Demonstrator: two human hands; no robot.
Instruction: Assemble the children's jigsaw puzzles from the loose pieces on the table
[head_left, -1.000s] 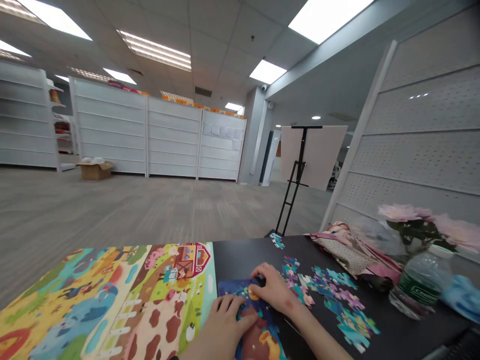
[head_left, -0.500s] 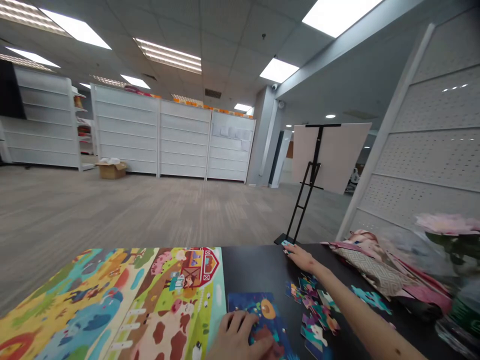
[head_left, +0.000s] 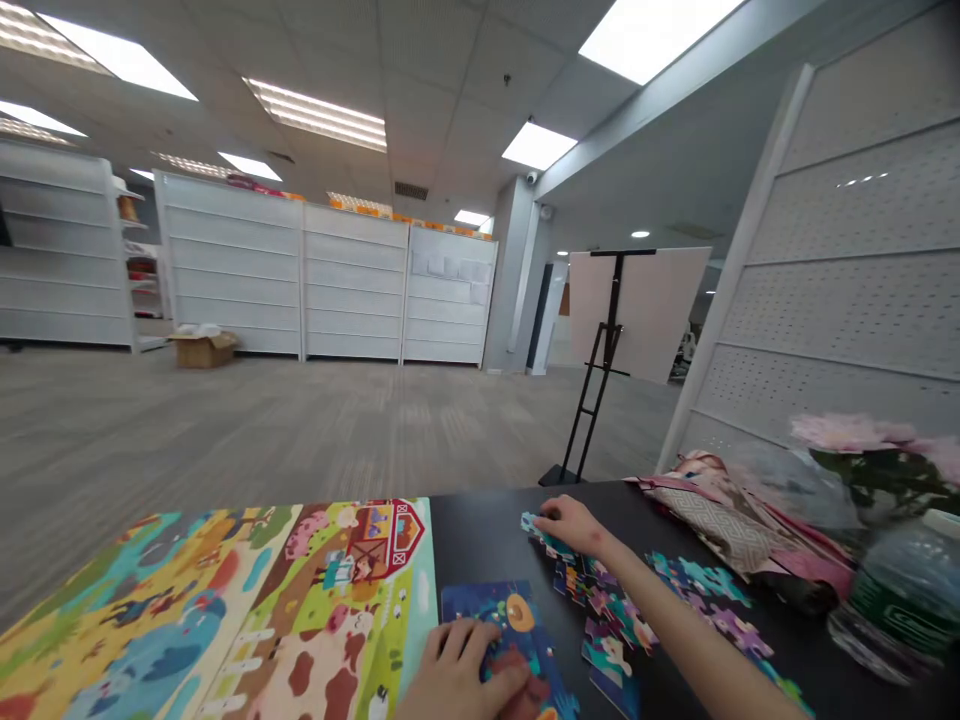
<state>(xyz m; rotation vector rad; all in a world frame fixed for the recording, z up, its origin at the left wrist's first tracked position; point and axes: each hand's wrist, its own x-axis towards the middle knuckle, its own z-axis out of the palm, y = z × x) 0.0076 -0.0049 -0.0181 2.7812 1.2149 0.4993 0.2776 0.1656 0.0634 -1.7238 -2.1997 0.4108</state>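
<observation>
A teal jigsaw piece (head_left: 534, 523) is touched by the fingertips of a right hand (head_left: 574, 525) at the far edge of a black tabletop (head_left: 480, 535). The piece lies just left of the hand, its long axis running down and to the right toward a strip of loose pieces (head_left: 611, 610). The fingers are curled down over it, though whether it is gripped cannot be told. The right forearm (head_left: 660, 600) is stretched diagonally over the pieces from the lower right. A left hand (head_left: 465, 675) is held open, fingers spread, on a dark blue part-built puzzle (head_left: 510, 610), which is nearer to it than to the right hand and is set beside a farm-scene puzzle mat (head_left: 225, 610). A patterned fabric bag (head_left: 731, 530), a water bottle (head_left: 896, 610) and pink flowers (head_left: 847, 433) are placed at right.
</observation>
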